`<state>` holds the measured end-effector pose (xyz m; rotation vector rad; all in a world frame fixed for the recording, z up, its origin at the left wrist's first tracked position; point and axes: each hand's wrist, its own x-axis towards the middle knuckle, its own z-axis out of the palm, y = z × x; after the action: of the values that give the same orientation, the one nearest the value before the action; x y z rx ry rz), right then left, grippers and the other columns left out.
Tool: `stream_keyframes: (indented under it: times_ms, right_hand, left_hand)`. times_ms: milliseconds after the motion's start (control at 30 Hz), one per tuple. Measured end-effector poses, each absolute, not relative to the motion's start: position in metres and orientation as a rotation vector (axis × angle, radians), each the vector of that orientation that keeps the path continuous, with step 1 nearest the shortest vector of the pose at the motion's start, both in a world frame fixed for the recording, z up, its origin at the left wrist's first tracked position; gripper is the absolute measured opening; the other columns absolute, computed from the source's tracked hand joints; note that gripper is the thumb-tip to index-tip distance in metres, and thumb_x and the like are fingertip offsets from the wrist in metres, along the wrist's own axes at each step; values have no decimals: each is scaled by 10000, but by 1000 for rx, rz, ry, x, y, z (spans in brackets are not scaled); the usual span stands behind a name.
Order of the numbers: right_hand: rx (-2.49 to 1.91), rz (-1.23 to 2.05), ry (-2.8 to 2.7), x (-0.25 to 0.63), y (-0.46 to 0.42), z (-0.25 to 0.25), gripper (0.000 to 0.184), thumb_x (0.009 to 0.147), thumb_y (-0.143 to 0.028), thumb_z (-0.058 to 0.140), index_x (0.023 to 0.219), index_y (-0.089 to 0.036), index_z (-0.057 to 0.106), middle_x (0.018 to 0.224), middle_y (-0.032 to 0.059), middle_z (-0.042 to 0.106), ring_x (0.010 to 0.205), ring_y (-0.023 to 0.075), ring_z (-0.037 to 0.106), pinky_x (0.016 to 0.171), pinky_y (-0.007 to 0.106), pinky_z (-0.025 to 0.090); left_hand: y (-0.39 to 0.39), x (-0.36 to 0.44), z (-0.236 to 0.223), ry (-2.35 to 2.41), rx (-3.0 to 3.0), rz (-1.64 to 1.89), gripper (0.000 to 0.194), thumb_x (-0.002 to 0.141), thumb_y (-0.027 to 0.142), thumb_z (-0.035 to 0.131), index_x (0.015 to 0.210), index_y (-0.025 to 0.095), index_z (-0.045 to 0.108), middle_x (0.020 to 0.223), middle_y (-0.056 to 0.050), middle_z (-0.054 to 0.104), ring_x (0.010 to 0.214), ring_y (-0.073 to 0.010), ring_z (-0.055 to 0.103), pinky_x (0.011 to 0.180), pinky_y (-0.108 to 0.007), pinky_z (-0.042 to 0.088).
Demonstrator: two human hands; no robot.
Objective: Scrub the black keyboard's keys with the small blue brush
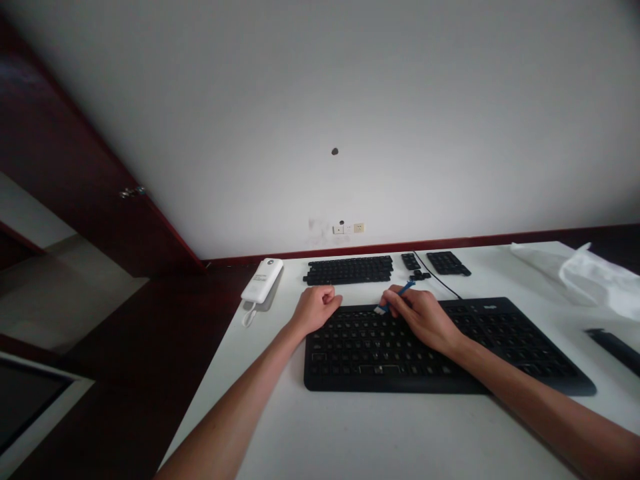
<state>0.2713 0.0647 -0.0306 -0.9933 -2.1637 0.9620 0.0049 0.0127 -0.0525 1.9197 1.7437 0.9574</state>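
Observation:
A black keyboard (345,381) with its keycaps off lies on the white table, bare key sockets showing. My right hand (423,319) is closed around a small blue brush (406,288). Its pale bristles are down at the keyboard's top row, left of the middle. My left hand (316,309) is curled in a fist at the keyboard's top left corner, the thumb against the edge, and I see nothing in it. Behind the keyboard sit the removed keycaps: a main block (350,270), a number-pad block (446,263), a small block (411,261) and a few loose arrow keys (419,275).
A white power bank (263,280) with a loop cable lies at the table's left edge. A crumpled white plastic bag (595,280) and a long black strip (615,350) are on the right. The keyboard's cable (440,279) runs backward. A wall stands behind; a dark red door (100,167) is left.

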Motion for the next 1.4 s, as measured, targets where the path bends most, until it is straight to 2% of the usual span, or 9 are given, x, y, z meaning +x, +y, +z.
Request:
stream_keyframes:
  times_ms: [1000,1133,1400]
  right_hand:
    - [-992,959,-2167,271,63,-28,493,1044,-569,405,864,-210,689,682,0,619,648,193,586,659,308,428]
    - [-1009,914,-2122,270,64,-28,502,1043,-577,399,866,-211,692,733,13,639,697,200,605,679,309,428]
    - [-1039,926,-2055,271,66,-31,537,1035,-616,383,836,-211,676,676,-2,592,628,179,550,623,298,402]
  left_hand:
    - [13,5,-52,1739,1916,951,422,913,361,545,629,186,285,593,52,290,587,-104,296,598,-259,233]
    - [12,5,-52,1735,1918,953,425,913,359,545,630,186,279,593,53,288,582,-102,296,597,-258,237]
    - [13,5,-52,1750,1912,944,428,912,372,549,626,186,290,589,53,304,583,-101,313,596,-253,240]
